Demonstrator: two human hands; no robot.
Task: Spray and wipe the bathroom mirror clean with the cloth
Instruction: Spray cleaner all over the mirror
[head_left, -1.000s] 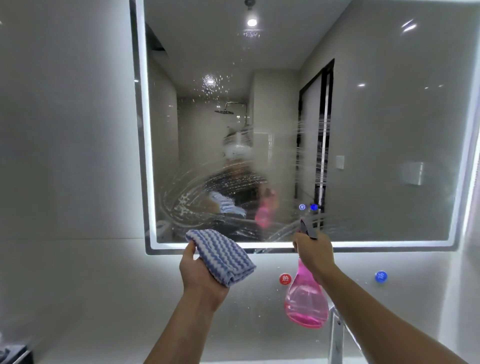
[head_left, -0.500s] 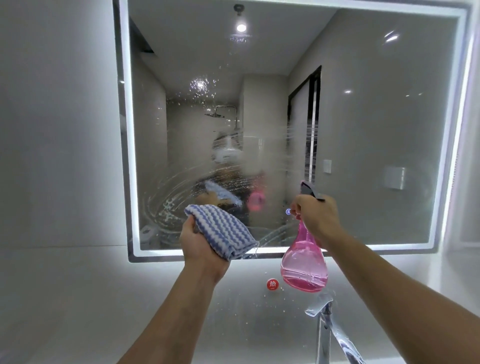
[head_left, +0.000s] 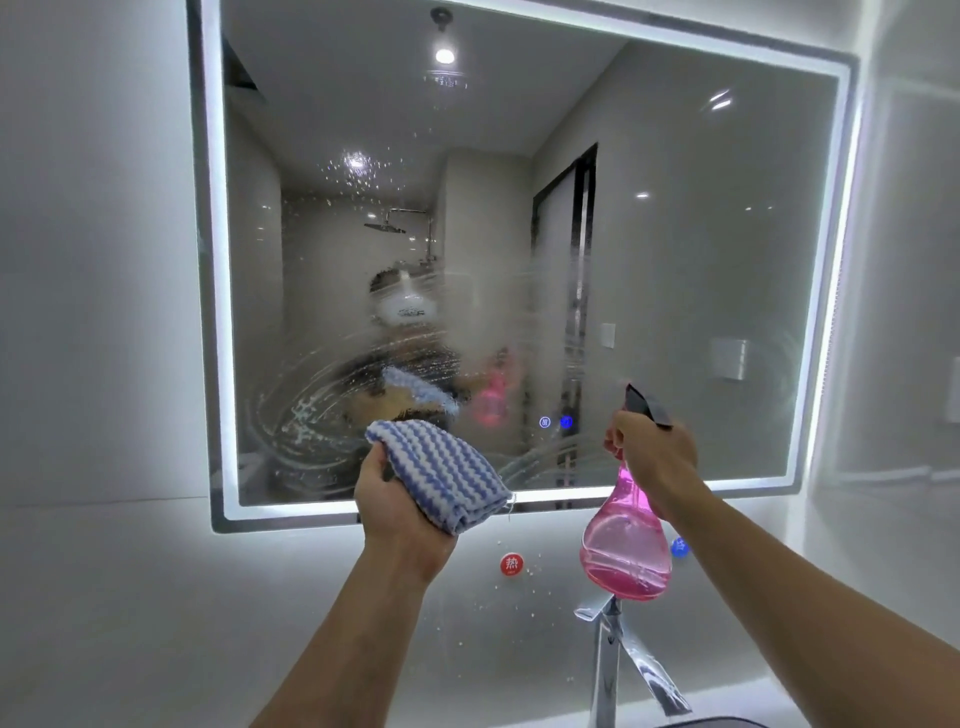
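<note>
The lit-edged bathroom mirror (head_left: 675, 249) fills the wall ahead, with wet circular smears and droplets across its lower left and middle. My left hand (head_left: 400, 512) grips a folded blue-and-white striped cloth (head_left: 441, 473), held just in front of the mirror's bottom edge and apart from the glass. My right hand (head_left: 652, 457) holds a pink spray bottle (head_left: 626, 551) by its neck, the dark nozzle pointing up-left at the mirror's lower middle. The bottle is partly full of pink liquid.
A chrome faucet (head_left: 613, 660) rises below the bottle at the bottom. A red hot-water button (head_left: 511, 565) and a blue cold one (head_left: 679, 546) sit on the wall under the mirror. Two small lit touch icons (head_left: 555, 422) glow on the glass. White wall surrounds the mirror.
Both hands have risen slightly toward the mirror, and the bottle has lifted and shifted right. The view has tilted, showing more of the mirror's right side.
</note>
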